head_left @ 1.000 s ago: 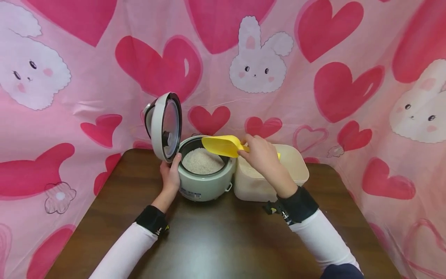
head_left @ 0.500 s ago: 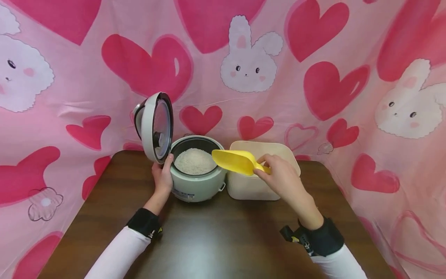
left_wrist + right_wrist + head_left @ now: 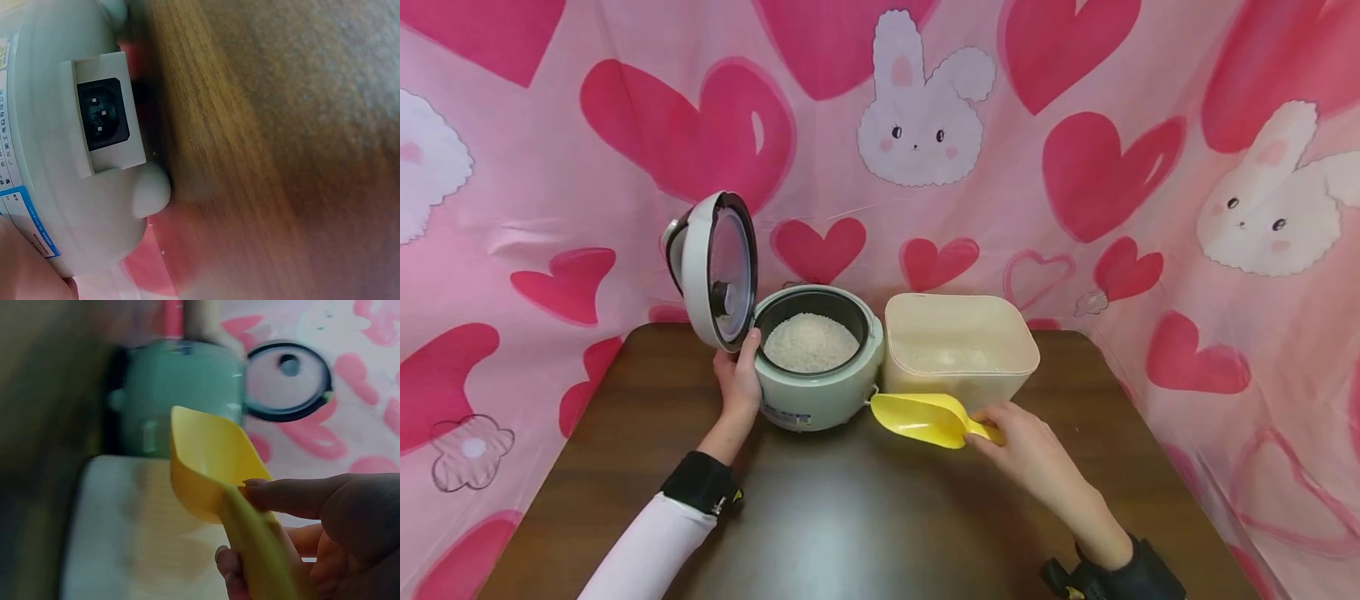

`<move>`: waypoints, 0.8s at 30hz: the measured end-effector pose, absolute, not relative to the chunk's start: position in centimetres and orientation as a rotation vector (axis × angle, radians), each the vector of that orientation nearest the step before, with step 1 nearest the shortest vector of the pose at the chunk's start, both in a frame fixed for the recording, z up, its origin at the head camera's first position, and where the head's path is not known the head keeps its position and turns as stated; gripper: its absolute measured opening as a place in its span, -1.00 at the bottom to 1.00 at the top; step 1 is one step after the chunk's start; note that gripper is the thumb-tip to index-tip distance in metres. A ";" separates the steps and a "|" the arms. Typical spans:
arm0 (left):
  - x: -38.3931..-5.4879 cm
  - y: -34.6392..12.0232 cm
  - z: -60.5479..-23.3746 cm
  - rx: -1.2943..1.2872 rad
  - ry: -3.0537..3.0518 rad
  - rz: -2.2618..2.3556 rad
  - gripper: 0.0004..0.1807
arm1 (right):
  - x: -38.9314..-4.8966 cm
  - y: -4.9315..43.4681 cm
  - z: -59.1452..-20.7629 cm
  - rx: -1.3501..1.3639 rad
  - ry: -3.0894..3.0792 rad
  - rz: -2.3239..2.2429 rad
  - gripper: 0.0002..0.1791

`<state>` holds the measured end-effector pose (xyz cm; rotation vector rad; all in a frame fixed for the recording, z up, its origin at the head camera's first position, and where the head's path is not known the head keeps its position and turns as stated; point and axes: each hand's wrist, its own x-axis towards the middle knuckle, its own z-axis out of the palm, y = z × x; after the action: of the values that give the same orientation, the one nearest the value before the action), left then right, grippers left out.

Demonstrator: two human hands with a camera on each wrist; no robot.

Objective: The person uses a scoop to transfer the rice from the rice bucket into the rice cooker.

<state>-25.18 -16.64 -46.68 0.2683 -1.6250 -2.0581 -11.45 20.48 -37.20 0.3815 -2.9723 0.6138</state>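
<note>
My left hand [image 3: 739, 387] holds the left side of a pale green rice cooker [image 3: 820, 400], thumb up beside the hinge of its raised lid [image 3: 700, 271]. Some of its fingers are hidden behind the lid. White rice [image 3: 811, 342] is heaped inside the dark inner pot [image 3: 842, 310]. My right hand [image 3: 1033, 446] grips the handle of a yellow scoop [image 3: 925, 418], which is over the table in front of a cream bin [image 3: 1000, 385]. In the right wrist view the scoop's bowl [image 3: 209, 447] looks bare, and thumb and fingers wrap its handle.
The cream bin stands open just right of the cooker, with a little rice [image 3: 947, 360] visible at its bottom. In the left wrist view, a power socket [image 3: 103, 114] shows on the cooker's side. A pink heart-and-rabbit cloth [image 3: 827, 167] hangs behind the brown table [image 3: 850, 525].
My right hand has drawn the scoop away from above the cooker, down and toward me, past the bin's front. My left hand stays at the cooker. The whole head view has shifted a little.
</note>
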 end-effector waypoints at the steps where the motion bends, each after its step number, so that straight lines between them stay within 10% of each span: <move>1: -25.0 -16.6 -46.8 0.280 -1.627 -2.064 -0.51 | -11.1 20.8 -37.8 0.378 -2.983 0.614 -0.84; 24: -24.9 -16.6 -47.0 0.293 -1.650 -2.005 -0.51 | -7.8 23.2 -46.0 0.249 -3.031 0.703 -0.70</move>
<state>-24.89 -16.63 -47.03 0.2929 -1.6497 -2.0049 -7.80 23.20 -46.00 0.2491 -3.0308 0.7029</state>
